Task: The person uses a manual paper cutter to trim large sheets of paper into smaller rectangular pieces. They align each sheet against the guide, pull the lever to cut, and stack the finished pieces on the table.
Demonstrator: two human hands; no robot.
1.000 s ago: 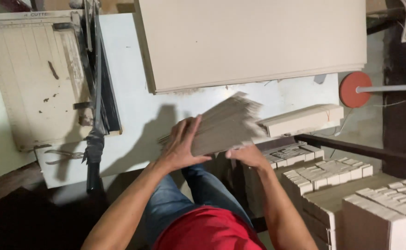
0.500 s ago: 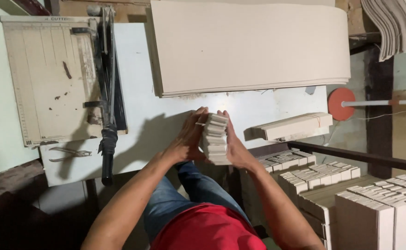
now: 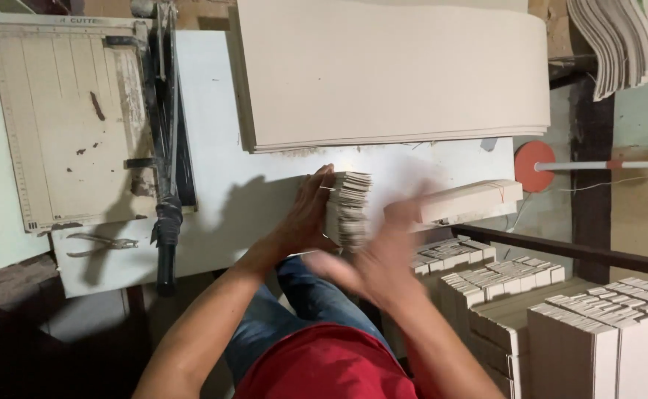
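A thick stack of cut grey cardboard strips [image 3: 348, 208] stands on edge on the white table [image 3: 220, 199]. My left hand [image 3: 305, 214] presses flat against its left side and steadies it. My right hand [image 3: 383, 255] is blurred, off the stack and just to its lower right, fingers spread, holding nothing. Beyond the stack lies a tied bundle of strips [image 3: 464, 201].
A pile of large cardboard sheets [image 3: 390, 74] covers the far side of the table. A paper cutter [image 3: 80, 118] with a black lever handle [image 3: 165, 222] sits at the left, pliers [image 3: 102, 244] beside it. Bundles of finished strips [image 3: 531, 295] are stacked at the right.
The fanned sheaf of strips was turned upright and squared between both hands. Now my right hand has come off it and swung down to the right.
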